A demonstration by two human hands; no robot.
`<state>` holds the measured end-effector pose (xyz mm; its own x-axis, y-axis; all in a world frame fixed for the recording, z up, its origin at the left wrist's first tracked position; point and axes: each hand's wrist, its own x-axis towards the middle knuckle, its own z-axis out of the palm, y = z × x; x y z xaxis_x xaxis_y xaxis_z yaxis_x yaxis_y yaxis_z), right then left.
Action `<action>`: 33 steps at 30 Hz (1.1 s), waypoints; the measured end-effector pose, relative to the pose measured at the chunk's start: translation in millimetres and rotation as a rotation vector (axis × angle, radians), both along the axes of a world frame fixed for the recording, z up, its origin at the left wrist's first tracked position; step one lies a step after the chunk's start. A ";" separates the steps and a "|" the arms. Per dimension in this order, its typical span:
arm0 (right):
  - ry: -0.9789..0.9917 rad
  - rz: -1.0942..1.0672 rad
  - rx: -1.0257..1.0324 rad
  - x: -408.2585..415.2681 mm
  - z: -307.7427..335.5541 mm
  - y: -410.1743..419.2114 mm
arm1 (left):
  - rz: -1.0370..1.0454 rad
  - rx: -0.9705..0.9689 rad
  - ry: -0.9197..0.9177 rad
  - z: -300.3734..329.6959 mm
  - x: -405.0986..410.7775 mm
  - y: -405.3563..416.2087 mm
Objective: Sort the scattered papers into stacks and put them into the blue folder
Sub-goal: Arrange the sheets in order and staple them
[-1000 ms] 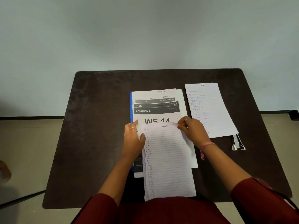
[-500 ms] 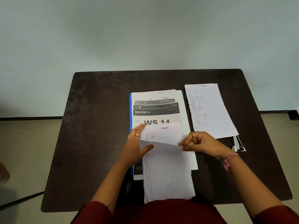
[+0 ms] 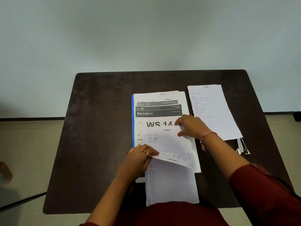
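Lined sheet (image 3: 169, 144) lay mid-table on the printed stack (image 3: 156, 114), its top folded toward the person. Left hand (image 3: 140, 158) pinched the fold's left edge; right hand (image 3: 191, 126) pinched the sheet's far right corner. Blue folder (image 3: 132, 121) edge showed under the stack; second lined pile (image 3: 211, 111) lay right, on dark table (image 3: 101, 128)

A plain office or study workstation is shown. A dark brown rectangular table with rounded corners (image 3: 101, 128) is set against a bare pale blue-grey wall (image 3: 146, 30), above a beige floor (image 3: 24, 144). Printed white sheets headed "BALCONY 2" and "WS 14" (image 3: 156, 111), handwritten lined pages (image 3: 211, 111) and a blue folder edge (image 3: 132, 121) are laid out on it, suggesting paperwork.
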<state>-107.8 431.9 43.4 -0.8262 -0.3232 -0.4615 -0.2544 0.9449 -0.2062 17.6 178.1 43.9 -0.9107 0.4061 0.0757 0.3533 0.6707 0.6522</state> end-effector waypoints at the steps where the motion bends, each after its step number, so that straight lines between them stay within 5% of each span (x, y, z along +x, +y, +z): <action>1: 0.006 -0.006 -0.014 -0.9 -0.6 -1.3 | 0.000 -0.004 0.008 -0.7 0.2 0.1; 7: 0.053 -0.087 -0.176 1.4 -2.0 4.3 | 0.017 -0.018 0.033 -0.9 -0.3 2.2; 11: 0.161 -0.004 -0.132 7.1 -5.2 10.6 | 0.113 0.023 -0.168 -0.3 -1.1 5.9; 16: 0.283 0.042 -0.189 29.4 2.7 17.0 | 0.065 -0.029 0.090 -13.1 2.4 4.4; 19: 0.076 -0.039 -0.363 46.9 14.8 21.6 | 0.059 -0.100 0.137 -12.9 2.7 3.5; 24: -0.595 -0.077 -0.590 53.1 41.0 30.2 | -0.019 -0.158 0.209 -14.5 -0.4 -0.3; 28: -0.277 -0.303 -0.679 32.1 28.4 25.7 | -0.061 -0.158 0.281 -14.5 -1.3 -1.8; 33: -0.074 -0.120 -0.195 3.5 10.9 10.2 | -0.089 -0.110 0.312 -13.2 0.9 -3.0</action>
